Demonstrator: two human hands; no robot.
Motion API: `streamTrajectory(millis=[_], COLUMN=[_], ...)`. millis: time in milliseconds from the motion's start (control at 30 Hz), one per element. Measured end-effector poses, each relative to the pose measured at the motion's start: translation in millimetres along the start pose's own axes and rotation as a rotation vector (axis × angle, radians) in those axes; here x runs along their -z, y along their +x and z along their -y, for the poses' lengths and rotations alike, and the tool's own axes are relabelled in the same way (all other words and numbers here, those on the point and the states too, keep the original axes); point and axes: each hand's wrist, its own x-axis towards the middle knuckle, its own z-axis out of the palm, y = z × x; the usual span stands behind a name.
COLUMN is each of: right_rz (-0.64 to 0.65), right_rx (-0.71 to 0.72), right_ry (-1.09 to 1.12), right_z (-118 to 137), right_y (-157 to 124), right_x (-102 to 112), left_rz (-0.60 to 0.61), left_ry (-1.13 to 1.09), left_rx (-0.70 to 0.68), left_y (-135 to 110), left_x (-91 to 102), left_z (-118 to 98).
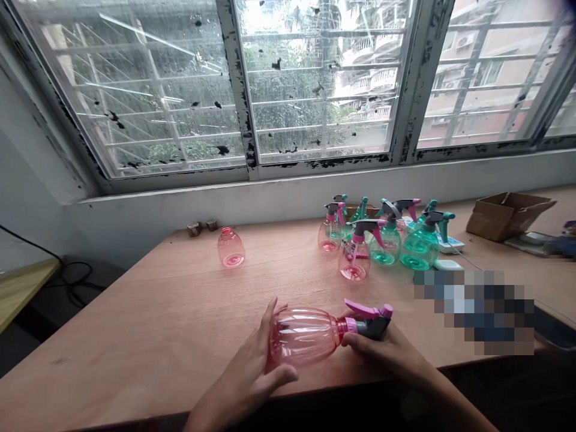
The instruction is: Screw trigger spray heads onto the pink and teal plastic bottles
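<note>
A pink spray bottle [306,333] lies on its side near the front edge of the wooden table [157,318]. My left hand [254,372] cups its round body, fingers and thumb wrapped around it. My right hand [382,354] grips the grey and pink trigger head [371,318] at the bottle's neck. A pink bottle without a head [231,246] stands alone further back on the left.
Several pink and green spray bottles [387,240] stand grouped at the back right. A cardboard box [508,214] sits at the far right. Two small brown blocks [202,227] rest by the wall under the barred window. A blurred patch [477,312] covers something right of my hands.
</note>
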Motion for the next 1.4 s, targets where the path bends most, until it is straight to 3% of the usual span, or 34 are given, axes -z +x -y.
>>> streamTrajectory(millis=[300,933,1400], right_rz=[0.016,0.017,0.002], right_rx=[0.018,0.022,0.011], right_ry=[-0.01,-0.018,-0.003], right_z=[3.6,-2.4,-2.2], right_y=[0.5,1.5,1.7], right_x=[-0.2,1.0,0.9], left_rz=[-0.008,-0.045,0.01], left_ry=[0.042,0.028,-0.01], left_rx=[0.053,-0.009,0.023], left_y=[-0.5,0.3,-0.2], left_x=[-1.7,-4.9,1.7], left_z=[2.5,8.6,0.6])
